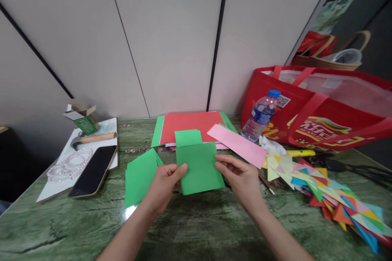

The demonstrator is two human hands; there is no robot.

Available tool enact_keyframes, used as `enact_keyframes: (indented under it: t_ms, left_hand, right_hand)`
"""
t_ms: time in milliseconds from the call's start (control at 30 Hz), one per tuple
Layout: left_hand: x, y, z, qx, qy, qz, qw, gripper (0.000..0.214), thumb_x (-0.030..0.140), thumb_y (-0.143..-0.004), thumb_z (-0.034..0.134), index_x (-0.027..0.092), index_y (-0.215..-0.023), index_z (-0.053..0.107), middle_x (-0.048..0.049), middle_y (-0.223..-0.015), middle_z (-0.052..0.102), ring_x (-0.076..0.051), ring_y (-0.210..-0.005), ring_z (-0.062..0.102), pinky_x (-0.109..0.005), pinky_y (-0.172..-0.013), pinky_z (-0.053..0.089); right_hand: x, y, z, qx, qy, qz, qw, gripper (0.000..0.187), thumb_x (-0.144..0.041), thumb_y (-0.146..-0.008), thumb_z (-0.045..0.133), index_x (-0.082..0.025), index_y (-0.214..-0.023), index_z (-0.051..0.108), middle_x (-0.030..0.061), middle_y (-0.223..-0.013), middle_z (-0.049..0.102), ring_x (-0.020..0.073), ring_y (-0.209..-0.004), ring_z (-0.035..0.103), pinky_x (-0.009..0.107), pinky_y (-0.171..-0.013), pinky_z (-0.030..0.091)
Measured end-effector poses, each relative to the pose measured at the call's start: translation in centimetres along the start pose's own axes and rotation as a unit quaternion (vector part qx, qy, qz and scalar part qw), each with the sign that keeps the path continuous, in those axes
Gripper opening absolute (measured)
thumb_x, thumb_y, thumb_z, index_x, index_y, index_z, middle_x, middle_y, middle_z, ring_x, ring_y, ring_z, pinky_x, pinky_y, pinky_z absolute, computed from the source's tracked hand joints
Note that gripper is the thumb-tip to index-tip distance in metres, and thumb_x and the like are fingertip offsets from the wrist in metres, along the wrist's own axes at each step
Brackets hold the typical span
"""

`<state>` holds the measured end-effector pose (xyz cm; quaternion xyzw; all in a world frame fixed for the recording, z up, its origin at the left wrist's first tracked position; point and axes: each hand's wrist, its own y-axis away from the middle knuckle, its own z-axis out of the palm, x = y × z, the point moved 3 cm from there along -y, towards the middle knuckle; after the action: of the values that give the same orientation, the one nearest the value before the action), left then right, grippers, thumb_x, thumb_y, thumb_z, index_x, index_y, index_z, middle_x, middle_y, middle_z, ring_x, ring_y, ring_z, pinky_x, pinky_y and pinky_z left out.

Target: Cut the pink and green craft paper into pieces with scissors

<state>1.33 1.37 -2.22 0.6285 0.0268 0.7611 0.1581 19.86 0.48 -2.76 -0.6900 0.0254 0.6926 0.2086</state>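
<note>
A green paper square [200, 169] is held up over the table between my two hands. My left hand [167, 181] pinches its left edge, thumb on the front face. At its right edge, my right hand [240, 177] has thumb and fingertips closed on the paper. A stack of green paper squares [141, 175] lies on the table beside my left hand. Just behind the held square shows a smaller green paper piece [188, 137], resting on red paper sheets [192, 124]. A pink paper strip [237, 142] lies slanted beyond my right hand.
To the left are a phone [94, 171], a hammer [94, 140], clear beads [69, 165] and a small green box [85, 122]. On the right stand a water bottle [261, 116] and a red bag [321, 110], with folded colourful paper pieces [339, 200] in front.
</note>
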Motion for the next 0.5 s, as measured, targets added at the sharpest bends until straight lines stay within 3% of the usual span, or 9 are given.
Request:
enact_keyframes:
  t_ms: [233,500]
  left_hand:
    - [-0.5,-0.3,-0.1,0.000,0.015,-0.015,1.000,0.034,0.044,-0.061,0.071,0.013,-0.054,0.060,0.0021,-0.045,0.052,-0.010,-0.045,0.046,-0.021,-0.045,0.036]
    - [-0.1,0.3,0.6,-0.097,0.039,-0.085,0.991,0.034,0.045,-0.058,0.073,0.013,-0.068,0.065,-0.0033,-0.062,0.063,-0.015,-0.064,0.058,-0.029,-0.061,0.049]
  right_hand:
    - [0.6,0.0,0.0,-0.006,-0.003,0.031,0.999,0.014,-0.023,-0.061,0.070,-0.020,-0.074,0.073,0.0032,-0.070,0.071,0.0145,-0.058,0.059,0.025,-0.053,0.046]
    - [1.4,-0.3,-0.5,0.015,-0.009,0.055,0.998,0.020,-0.028,-0.059,0.072,-0.018,-0.076,0.073,0.0041,-0.066,0.070,0.0160,-0.058,0.060,0.027,-0.054,0.048]
